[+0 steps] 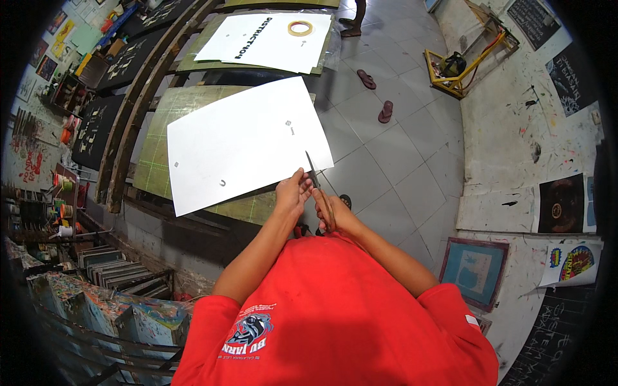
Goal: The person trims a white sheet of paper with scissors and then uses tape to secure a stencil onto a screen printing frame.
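Right hand (331, 215) grips scissors (317, 183); left hand (293, 192) pinches the near edge of the white sheet (244, 141). A loosened pinch could let the cut wander.

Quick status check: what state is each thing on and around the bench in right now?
Scissors: held in the right hand, blades at the near sheet's edge; open or closed, cannot tell.
Near white sheet: flat on the green cutting mat, its corner held by the left hand.
Far white sheet: lying flat, a tape roll resting on it.
Sandals: lying apart on the floor tiles.
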{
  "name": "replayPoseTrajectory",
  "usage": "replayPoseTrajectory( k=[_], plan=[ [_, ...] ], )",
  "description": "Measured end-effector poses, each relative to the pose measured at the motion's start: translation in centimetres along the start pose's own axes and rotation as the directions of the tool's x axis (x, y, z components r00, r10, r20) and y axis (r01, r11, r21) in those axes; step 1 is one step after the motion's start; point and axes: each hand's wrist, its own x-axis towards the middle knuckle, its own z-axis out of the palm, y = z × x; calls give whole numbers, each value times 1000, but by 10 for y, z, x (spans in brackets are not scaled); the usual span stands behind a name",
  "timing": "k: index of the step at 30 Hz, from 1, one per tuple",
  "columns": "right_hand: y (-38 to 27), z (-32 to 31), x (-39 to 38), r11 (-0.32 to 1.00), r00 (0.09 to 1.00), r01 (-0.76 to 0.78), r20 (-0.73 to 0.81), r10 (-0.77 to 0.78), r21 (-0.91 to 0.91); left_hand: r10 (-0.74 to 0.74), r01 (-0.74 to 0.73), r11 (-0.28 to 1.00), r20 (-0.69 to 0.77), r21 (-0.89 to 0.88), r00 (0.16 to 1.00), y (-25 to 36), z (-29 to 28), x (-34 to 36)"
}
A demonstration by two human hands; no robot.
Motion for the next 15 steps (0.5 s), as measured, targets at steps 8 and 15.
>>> replayPoseTrajectory(
  k=[8, 15],
  plan=[
    [-11, 3, 3, 996, 998, -54, -18, 55, 66, -16, 17, 1000, -15, 18, 1000, -9, -3, -13],
    [-10, 9, 0, 999, 999, 5, -35, -3, 49, 1, 0, 999, -16, 33, 1000, -10, -5, -17]
  ],
)
